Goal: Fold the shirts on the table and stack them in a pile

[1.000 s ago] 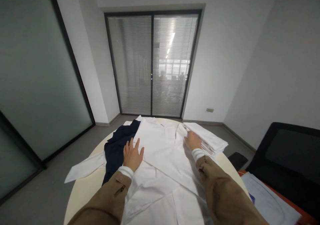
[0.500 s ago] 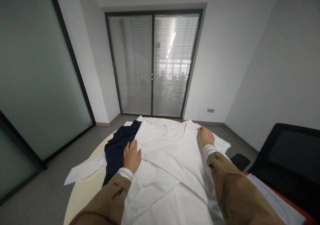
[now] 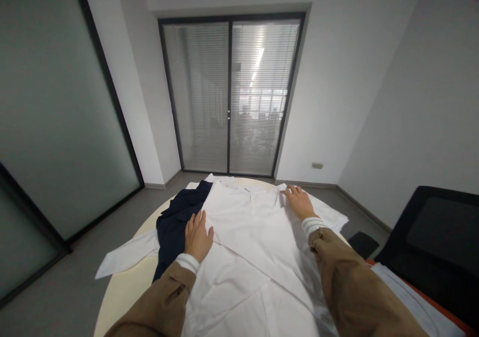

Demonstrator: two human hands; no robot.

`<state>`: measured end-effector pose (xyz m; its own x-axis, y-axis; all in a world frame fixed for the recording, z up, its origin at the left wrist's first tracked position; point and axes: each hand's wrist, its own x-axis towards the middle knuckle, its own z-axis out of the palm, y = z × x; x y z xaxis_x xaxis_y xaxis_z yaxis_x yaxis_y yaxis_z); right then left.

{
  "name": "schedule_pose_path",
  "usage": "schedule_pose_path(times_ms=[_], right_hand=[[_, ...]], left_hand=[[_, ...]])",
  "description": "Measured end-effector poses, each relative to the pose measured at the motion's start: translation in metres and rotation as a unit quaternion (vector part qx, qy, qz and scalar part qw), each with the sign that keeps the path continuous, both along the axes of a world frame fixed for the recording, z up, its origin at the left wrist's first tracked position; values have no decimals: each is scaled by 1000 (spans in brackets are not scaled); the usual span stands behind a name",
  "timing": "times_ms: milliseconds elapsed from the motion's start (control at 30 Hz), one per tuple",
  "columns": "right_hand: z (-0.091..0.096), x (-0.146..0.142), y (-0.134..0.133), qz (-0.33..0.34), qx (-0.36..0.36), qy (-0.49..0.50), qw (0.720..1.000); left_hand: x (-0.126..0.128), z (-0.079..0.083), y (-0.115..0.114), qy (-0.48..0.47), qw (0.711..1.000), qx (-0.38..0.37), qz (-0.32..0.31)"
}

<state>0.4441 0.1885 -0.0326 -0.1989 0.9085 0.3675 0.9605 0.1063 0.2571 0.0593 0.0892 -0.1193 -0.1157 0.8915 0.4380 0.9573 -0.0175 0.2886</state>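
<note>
A white shirt (image 3: 247, 232) lies spread over a round cream table (image 3: 123, 287). My left hand (image 3: 197, 237) rests flat on its left edge, fingers stretched out, beside a dark navy garment (image 3: 175, 217). My right hand (image 3: 299, 203) lies flat on the shirt's far right part near the collar, fingers extended. Both arms wear brown sleeves with white striped cuffs.
A white sleeve or cloth (image 3: 125, 258) hangs over the table's left side. More white fabric (image 3: 333, 219) sits at the right edge. A black chair (image 3: 430, 237) and an orange-edged item with white sheets (image 3: 422, 302) stand to the right. Glass doors with blinds (image 3: 230, 97) are ahead.
My right hand moved right and away, carrying the shirt's right side outward over the folded white stack, then flattened on it. My left hand stayed pressed in place.
</note>
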Motion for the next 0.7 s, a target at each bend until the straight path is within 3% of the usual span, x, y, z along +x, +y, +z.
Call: schedule_pose_path(times_ms=[167, 333, 567, 700], right_hand=[[2, -21, 12, 31, -25, -41, 998], [6, -33, 23, -39, -24, -38, 998], [11, -33, 35, -122, 35, 33, 991], [7, -32, 37, -144, 9, 58, 988]], left_hand=[[0, 0, 1, 3, 1000, 1, -1], [2, 0, 0, 2, 1000, 7, 0], [2, -1, 2, -13, 1000, 13, -3], [2, 0, 1, -25, 1000, 6, -2]])
